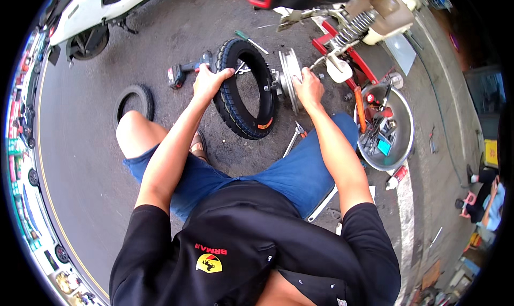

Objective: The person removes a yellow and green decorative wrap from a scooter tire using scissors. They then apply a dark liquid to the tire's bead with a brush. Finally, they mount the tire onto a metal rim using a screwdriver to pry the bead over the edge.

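My left hand is closed on the left side of a black scooter tire, its thumb hooked over the inner edge. The tire stands tilted on the ground with chunky tread outward; a small wrench-like tool shows through its opening. Just to its right is a silver wheel rim with a hub, held upright on its edge. My right hand grips the rim's right side, its fingers partly hidden behind it. Tire and rim stand side by side, close together.
Around me lie a cordless impact driver, a green-handled screwdriver, pliers and a second tire. At right are a metal basin of tools, a red jack and a raised scooter. Someone sits far right.
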